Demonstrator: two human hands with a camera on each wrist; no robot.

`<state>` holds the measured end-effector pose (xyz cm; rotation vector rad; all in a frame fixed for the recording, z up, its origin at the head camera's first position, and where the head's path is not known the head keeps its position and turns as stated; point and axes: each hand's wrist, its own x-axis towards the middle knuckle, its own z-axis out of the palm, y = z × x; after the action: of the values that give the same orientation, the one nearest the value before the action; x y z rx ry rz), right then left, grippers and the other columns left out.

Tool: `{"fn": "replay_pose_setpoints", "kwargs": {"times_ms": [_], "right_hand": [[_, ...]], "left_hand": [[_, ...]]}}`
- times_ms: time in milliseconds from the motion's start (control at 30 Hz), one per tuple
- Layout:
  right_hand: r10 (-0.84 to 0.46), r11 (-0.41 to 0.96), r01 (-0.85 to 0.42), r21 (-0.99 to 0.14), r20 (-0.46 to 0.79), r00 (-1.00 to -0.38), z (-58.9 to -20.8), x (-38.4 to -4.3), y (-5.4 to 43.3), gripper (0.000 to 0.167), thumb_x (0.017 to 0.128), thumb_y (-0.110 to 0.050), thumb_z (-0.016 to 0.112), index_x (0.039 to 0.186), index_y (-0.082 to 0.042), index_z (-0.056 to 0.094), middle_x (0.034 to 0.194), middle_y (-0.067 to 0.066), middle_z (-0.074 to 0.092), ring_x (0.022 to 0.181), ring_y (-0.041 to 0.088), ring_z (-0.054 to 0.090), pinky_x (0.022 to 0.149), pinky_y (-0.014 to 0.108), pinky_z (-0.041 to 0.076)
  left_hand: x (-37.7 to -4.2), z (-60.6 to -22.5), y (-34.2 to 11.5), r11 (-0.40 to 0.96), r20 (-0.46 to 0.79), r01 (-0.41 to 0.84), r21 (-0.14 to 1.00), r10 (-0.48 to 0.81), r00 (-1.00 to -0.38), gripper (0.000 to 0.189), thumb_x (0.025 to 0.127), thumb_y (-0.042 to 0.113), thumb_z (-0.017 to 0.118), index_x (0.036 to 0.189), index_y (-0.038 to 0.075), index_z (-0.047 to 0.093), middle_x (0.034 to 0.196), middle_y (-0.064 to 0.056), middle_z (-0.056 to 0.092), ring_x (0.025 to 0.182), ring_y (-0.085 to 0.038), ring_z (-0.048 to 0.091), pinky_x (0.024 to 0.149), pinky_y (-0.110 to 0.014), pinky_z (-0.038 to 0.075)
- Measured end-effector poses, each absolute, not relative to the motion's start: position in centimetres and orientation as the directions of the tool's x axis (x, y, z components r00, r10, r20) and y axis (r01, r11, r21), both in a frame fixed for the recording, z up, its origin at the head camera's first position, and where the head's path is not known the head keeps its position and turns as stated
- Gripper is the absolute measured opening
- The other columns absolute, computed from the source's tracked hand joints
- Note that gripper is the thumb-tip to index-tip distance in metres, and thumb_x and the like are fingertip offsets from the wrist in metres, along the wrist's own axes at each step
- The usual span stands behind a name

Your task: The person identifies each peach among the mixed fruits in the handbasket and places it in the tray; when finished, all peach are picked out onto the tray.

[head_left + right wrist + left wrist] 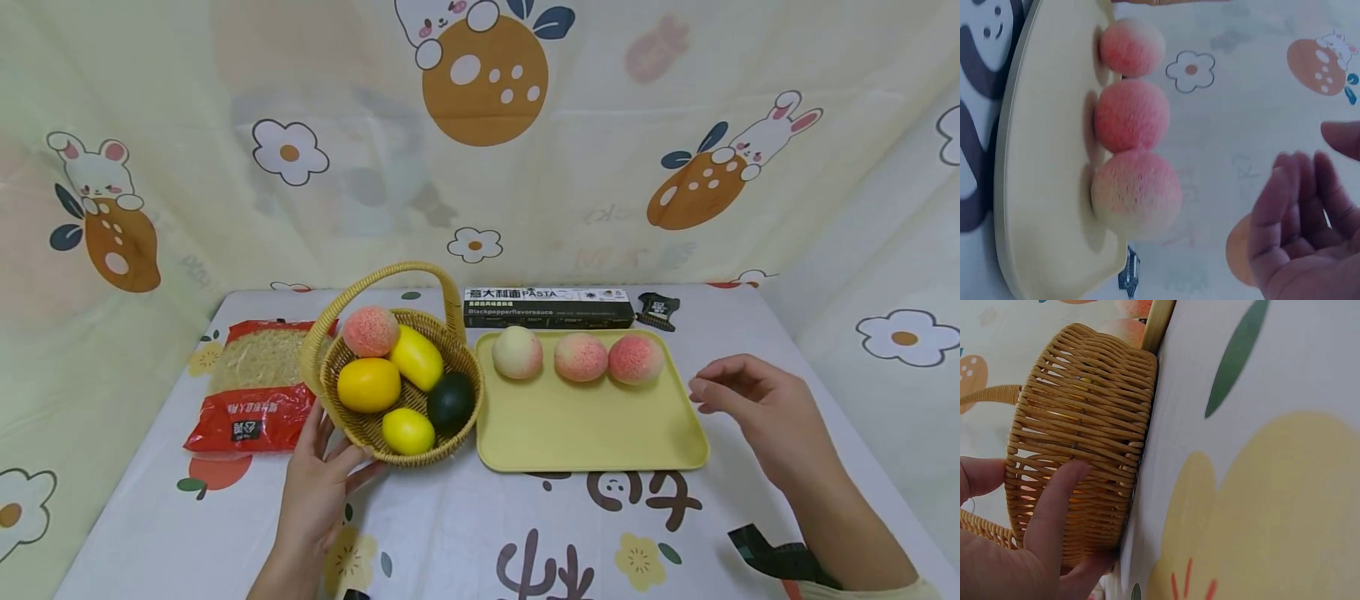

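My left hand (322, 483) rests against the near left side of a woven wicker basket (1085, 425), its spread fingers (1054, 512) touching the weave. Inside the basket lie a pink peach (371, 332), an orange-yellow fruit (369, 385), an elongated yellow fruit (417, 358), a small yellow lemon (408, 432) and a dark green avocado (451, 403). Three peaches (580, 357) stand in a row along the back of a yellow tray (592, 433). Off the tray's right edge, my right hand (772, 417) hovers with loosely bent fingers and nothing between them.
A red bag of dry noodles (255, 392) lies left of the basket, partly behind it. Behind the tray stand a black-and-white pasta box (548, 308) and a small black packet (657, 311). A patterned cloth curtain (360, 208) closes off the back of the table.
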<state>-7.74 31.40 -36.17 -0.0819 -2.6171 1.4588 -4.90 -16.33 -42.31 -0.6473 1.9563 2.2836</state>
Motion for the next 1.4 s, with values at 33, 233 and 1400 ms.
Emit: {"fn": "replay_pose_setpoints", "kwargs": {"times_ms": [33, 233, 1400], "right_hand": [[0.113, 0.527, -0.026, -0.850, 0.100, -0.989, -36.1, -7.5, 31.2, 0.012, 0.101, -0.019, 0.072, 0.106, -0.008, 0.070, 0.091, -0.014, 0.068, 0.081, 0.008, 0.067, 0.071, 0.015, 0.057], [0.007, 0.530, -0.105, -0.841, 0.128, -0.992, -35.9, -7.5, 28.7, 0.019, 0.097, -0.013, 0.076, 0.089, -0.003, 0.063, 0.074, -0.004, 0.059, 0.070, 0.017, 0.056, 0.054, 0.028, 0.046], [-0.718, 0.542, -0.495, -0.680, -0.068, -0.693, -30.0, -17.6, 6.5, 0.106, 0.074, -0.048, 0.093, 0.162, -0.019, 0.040, 0.164, -0.001, 0.046, 0.144, 0.021, 0.049, 0.122, 0.048, 0.044]], "left_hand": [[-4.9, -42.3, -16.3, -0.190, -0.353, -0.315, 0.930, -0.218, -0.910, 0.105, 0.095, -0.001, 0.069, 0.168, 0.048, 0.012, 0.179, 0.005, 0.015, 0.155, -0.032, 0.042, 0.098, -0.048, 0.062], [-4.9, -42.3, -16.4, -0.192, -0.351, -0.313, 0.930, -0.213, -0.912, 0.105, 0.095, -0.001, 0.069, 0.168, 0.049, 0.012, 0.178, 0.005, 0.015, 0.155, -0.032, 0.042, 0.096, -0.047, 0.063], [-5.0, -42.2, -16.4, -0.202, -0.342, -0.305, 0.931, -0.191, -0.920, 0.104, 0.097, 0.001, 0.069, 0.169, 0.047, 0.009, 0.178, 0.005, 0.015, 0.154, -0.030, 0.043, 0.094, -0.043, 0.064]]}}
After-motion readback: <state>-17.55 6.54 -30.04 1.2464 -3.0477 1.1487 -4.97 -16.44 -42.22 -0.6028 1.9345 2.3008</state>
